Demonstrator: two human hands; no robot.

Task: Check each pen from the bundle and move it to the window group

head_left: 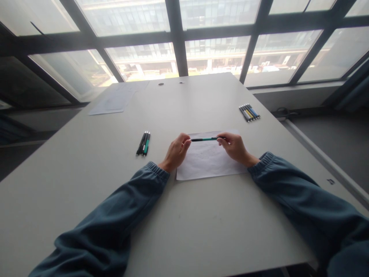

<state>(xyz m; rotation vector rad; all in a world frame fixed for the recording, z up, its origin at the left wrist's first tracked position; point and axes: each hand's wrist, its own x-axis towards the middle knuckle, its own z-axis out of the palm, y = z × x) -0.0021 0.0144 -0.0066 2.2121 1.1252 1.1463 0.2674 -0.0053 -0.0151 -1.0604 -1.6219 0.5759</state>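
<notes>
A green and black pen (pixel 206 139) is held level between my two hands, above a sheet of white paper (pixel 207 161). My left hand (pixel 176 151) pinches its left end between thumb and fingers. At the other end, my right hand (pixel 234 146) is closed on the pen, hiding its tip. To the left of my left hand lies a small group of pens (pixel 143 143), black ones and a green one, side by side. Faint marks show on the paper.
A row of several pens (pixel 249 112), black, yellow and blue among them, lies at the right edge of the white table (pixel 86 181). More paper sheets (pixel 111 100) rest at the far left. Large windows stand behind the table.
</notes>
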